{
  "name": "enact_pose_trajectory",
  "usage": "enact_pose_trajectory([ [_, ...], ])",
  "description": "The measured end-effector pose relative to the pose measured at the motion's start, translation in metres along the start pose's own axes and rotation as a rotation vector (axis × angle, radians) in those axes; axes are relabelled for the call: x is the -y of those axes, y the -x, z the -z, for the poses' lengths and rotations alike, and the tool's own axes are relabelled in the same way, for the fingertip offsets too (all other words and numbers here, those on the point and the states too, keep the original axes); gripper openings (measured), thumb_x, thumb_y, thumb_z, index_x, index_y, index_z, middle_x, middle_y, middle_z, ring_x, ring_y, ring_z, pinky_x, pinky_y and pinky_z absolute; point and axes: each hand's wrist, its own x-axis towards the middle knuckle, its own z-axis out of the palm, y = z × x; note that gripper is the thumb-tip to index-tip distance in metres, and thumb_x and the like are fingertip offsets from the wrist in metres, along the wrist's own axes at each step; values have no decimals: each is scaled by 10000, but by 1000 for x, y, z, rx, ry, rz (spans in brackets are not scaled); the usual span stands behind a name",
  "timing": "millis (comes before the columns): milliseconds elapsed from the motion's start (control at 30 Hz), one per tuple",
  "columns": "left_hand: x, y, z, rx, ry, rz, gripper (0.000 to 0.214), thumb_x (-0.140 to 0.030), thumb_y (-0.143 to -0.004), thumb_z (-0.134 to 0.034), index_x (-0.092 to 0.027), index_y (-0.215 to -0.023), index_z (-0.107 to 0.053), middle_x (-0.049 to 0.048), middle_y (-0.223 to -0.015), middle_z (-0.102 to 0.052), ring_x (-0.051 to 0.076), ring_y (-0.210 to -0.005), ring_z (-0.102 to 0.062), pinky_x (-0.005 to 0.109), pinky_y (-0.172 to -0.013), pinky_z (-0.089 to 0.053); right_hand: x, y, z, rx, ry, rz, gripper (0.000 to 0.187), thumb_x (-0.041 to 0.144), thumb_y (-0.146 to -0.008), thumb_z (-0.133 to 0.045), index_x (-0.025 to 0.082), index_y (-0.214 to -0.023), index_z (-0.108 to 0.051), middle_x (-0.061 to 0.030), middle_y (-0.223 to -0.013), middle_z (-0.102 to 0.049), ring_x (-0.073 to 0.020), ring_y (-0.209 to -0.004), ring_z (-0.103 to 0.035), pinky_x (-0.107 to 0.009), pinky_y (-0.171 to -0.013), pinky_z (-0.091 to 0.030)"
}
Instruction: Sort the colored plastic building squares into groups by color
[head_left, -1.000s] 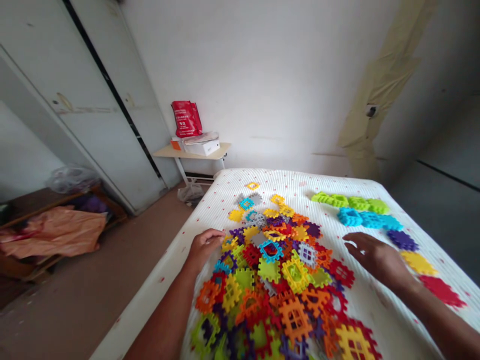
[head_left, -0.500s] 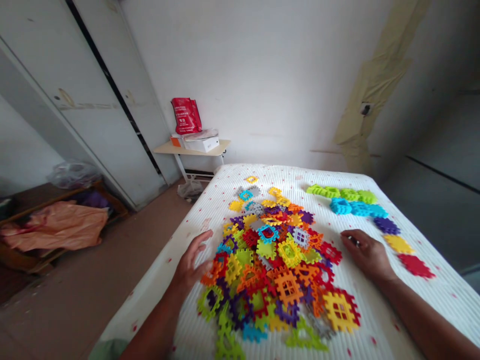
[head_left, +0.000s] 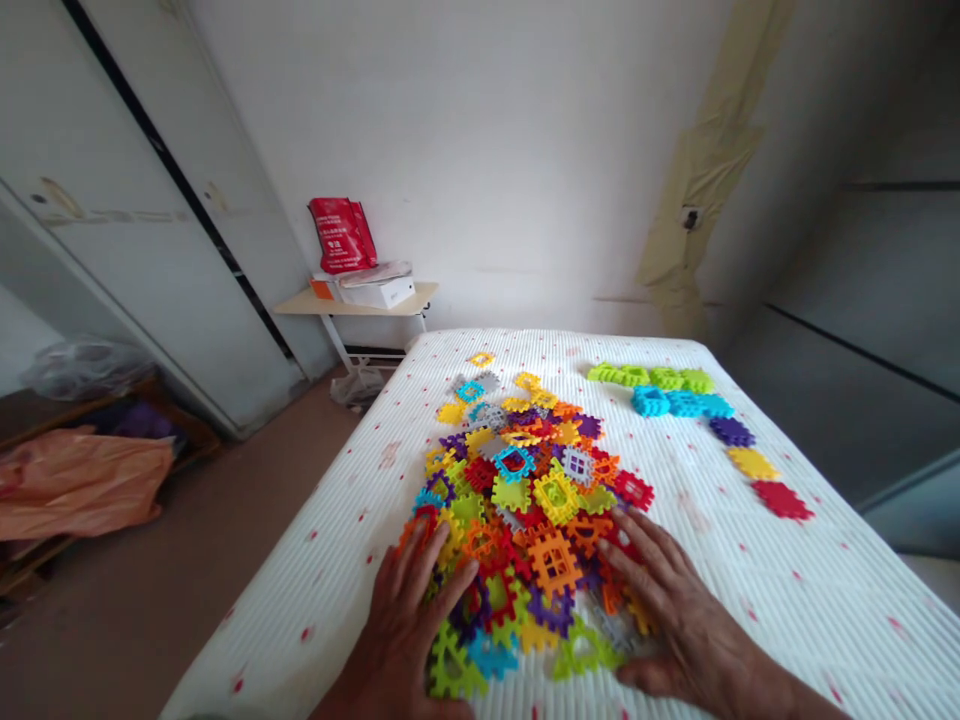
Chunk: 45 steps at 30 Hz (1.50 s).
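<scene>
A loose heap of colourful plastic interlocking tiles (head_left: pixel 511 493) lies on the white ribbed bed cover (head_left: pixel 322 590). My left hand (head_left: pixel 409 600) rests with spread fingers on the heap's near left side. On the near right side, my right hand (head_left: pixel 667 610) lies over several tiles, its fingers stretched out and apart. Between the hands sit an orange window tile (head_left: pixel 555 561), a purple tile (head_left: pixel 551 608) and a green triangular tile (head_left: pixel 585 650). Tiles under both palms are partly hidden.
Sorted by colour at the far right are a green row (head_left: pixel 651 377), a blue row (head_left: pixel 681 402), a purple tile (head_left: pixel 732 431), a yellow tile (head_left: pixel 753 462) and a red tile (head_left: pixel 782 499). A small table (head_left: pixel 300 301) bears a red bag (head_left: pixel 341 235) beside the wall.
Both hands have come in onto the heap: my right hand moved left and nearer, my left hand moved nearer and onto the tiles. The view has shifted to the right.
</scene>
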Motion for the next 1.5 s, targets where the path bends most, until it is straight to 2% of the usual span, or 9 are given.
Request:
enact_pose_trajectory([
  [200, 3, -29, -7, -70, 24, 28, 1059, -722, -549, -601, -268, -1432, -229, 142, -1537, -23, 456, -1348, -116, 623, -1013, -220, -7, -30, -4, -54, -35, 15, 903, 638, -661, -606, 249, -1422, -312, -122, -1501, -210, -419, -1339, -178, -625, -994, -286],
  [467, 15, -59, 1, -80, 118, -17, 845, -467, -707, -601, -275, -1432, -212, 109, -1540, -42, 369, -1373, -133, 530, -1064, -223, -25, -56, -5, 7, 34, 10, 808, 612, -741, -542, 244, -1422, -312, -139, -1481, -263, -384, -1325, -241, -595, -1002, -270],
  [600, 17, -62, 1, -83, 102, -45, 858, -533, -701, -591, -264, -1429, -226, 125, -1529, -122, 372, -1363, -173, 544, -1070, -186, -26, -60, -2, 15, 12, 21, 764, 617, -749, -531, 254, -1398, -355, -117, -1455, -328, -368, -1298, -297, -589, -999, -281],
  [733, 18, -58, 0, -120, 103, -9, 893, -624, -698, -553, -255, -1433, -204, 142, -1513, -187, 360, -1351, -222, 552, -1079, -132, -28, -55, 1, -123, -58, -12, 675, 546, -783, -547, 233, -1362, -399, -127, -1429, -364, -337, -1274, -347, -541, -1003, -325],
  [933, 21, -55, 1, -276, 147, 65, 599, -366, -816, -510, -233, -1372, -331, 115, -1407, -405, 273, -1286, -356, 465, -1058, -229, -56, -51, 11, -398, -159, -236, 343, 367, -896, -435, 243, -1199, -536, -109, -1304, -501, -264, -1189, -467, -461, -964, -421],
  [1100, 18, -80, 9, -416, 146, 30, 239, -171, -801, -526, -232, -1012, -622, 48, -1030, -662, 207, -1006, -547, 385, -906, -358, -82, -52, 12, -520, -181, -404, 298, 388, -910, -404, 216, -1070, -588, -109, -1208, -567, -252, -1139, -515, -474, -964, -423],
  [1167, 13, -99, 16, -411, 130, 8, 201, -138, -806, -511, -230, -918, -650, 30, -935, -681, 190, -923, -564, 373, -852, -367, -86, -51, 10, -509, -198, -421, 298, 388, -914, -398, 209, -1053, -591, -112, -1198, -570, -248, -1129, -523, -471, -964, -424],
  [1333, 0, -146, 33, -257, 17, 15, 285, -125, -810, -486, -277, -970, -666, 35, -928, -674, 211, -896, -549, 383, -761, -352, -83, -51, 7, -485, -212, -397, 299, 398, -914, -398, 212, -1023, -605, -108, -1181, -581, -244, -1096, -543, -457, -942, -446],
  [1500, 0, -167, 32, -180, -110, 27, 238, -141, -784, -506, -276, -867, -684, 55, -864, -658, 234, -869, -531, 390, -738, -338, -78, -53, 11, -481, -246, -403, 332, 417, -918, -376, 211, -990, -626, -116, -1144, -599, -245, -1056, -573, -430, -903, -484],
])
